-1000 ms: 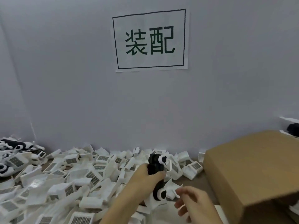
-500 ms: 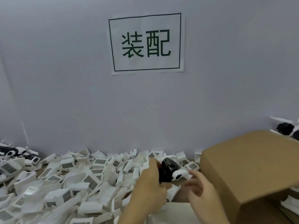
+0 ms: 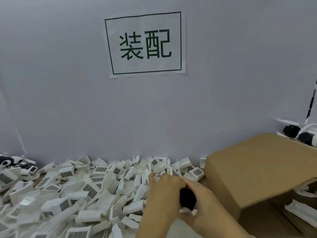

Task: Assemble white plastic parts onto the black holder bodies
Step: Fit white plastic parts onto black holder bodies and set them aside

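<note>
Over at 9 o'clock I've got a few finished black-and-white units [image 3: 12, 163] tucked against the wall, then a big messy heap of white plastic parts [image 3: 82, 189] spread across the tabletop [image 3: 173, 225] from there toward the middle. Up at 12 o'clock there's a paper sign [image 3: 145, 44] on the wall with two green characters in a frame. Down around 6 o'clock my left hand [image 3: 163, 194] is wrapped round the black holder body [image 3: 187, 198], and my right hand [image 3: 204, 205] is curled onto it from the other side, both clamped on the same piece, with a bit of white showing under it. Just right of that sits a cardboard box [image 3: 257, 169], and at 3 o'clock, behind it, some more black holder pieces [image 3: 298, 133].
</note>
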Demonstrator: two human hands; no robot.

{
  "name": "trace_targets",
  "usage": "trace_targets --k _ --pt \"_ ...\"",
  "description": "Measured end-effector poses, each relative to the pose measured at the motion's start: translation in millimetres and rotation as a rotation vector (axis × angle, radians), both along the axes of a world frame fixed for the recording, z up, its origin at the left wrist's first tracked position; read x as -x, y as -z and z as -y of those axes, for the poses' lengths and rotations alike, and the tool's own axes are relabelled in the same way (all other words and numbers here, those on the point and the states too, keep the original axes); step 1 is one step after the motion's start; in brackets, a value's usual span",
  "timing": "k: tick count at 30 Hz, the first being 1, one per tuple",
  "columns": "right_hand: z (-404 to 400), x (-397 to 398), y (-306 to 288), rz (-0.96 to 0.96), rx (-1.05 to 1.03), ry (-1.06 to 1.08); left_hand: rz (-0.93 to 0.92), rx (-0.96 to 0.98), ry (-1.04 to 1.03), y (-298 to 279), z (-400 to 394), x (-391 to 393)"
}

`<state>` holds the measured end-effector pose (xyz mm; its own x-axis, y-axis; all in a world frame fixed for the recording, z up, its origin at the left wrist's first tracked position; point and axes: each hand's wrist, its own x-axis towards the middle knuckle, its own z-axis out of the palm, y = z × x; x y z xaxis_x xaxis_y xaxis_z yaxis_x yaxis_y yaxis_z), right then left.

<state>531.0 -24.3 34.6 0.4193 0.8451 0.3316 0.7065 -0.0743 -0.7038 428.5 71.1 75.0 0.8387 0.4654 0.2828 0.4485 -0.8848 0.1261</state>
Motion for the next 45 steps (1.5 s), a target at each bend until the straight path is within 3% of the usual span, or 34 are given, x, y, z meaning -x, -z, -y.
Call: trace_targets --k 4,11,14,17,21,27,35,45 --pt "-4.4 0.8 8.2 0.013 -0.017 0.073 -0.034 0.008 0.042 2.2 -0.4 -3.6" --pt "0.2 -5.4 12.7 -0.009 -0.151 0.278 0.179 0.028 0.183 4.3 4.2 -7.7" --pt "1.8 -8.7 12.8 -0.159 -0.211 0.339 0.391 0.006 0.195 9.5 3.5 -12.6" --pt "2.9 -9.9 10.7 -0.31 -0.293 0.348 0.616 0.243 0.116 18.6 7.1 -18.9" --pt "-1.1 -2.7 13.3 -0.356 -0.342 0.373 0.697 0.691 0.031 35.7 9.8 -26.8" --pt "-5.4 8.0 23.6 -0.126 -0.229 0.342 0.757 1.15 -0.014 53.5 -0.6 -31.7" --pt "-9.6 9.0 27.1 -0.069 -0.113 0.359 0.885 1.209 0.051 59.4 3.3 -31.6" --pt "-8.4 13.7 26.2 -0.181 -0.078 0.388 0.982 1.321 0.097 61.3 5.5 -32.4"
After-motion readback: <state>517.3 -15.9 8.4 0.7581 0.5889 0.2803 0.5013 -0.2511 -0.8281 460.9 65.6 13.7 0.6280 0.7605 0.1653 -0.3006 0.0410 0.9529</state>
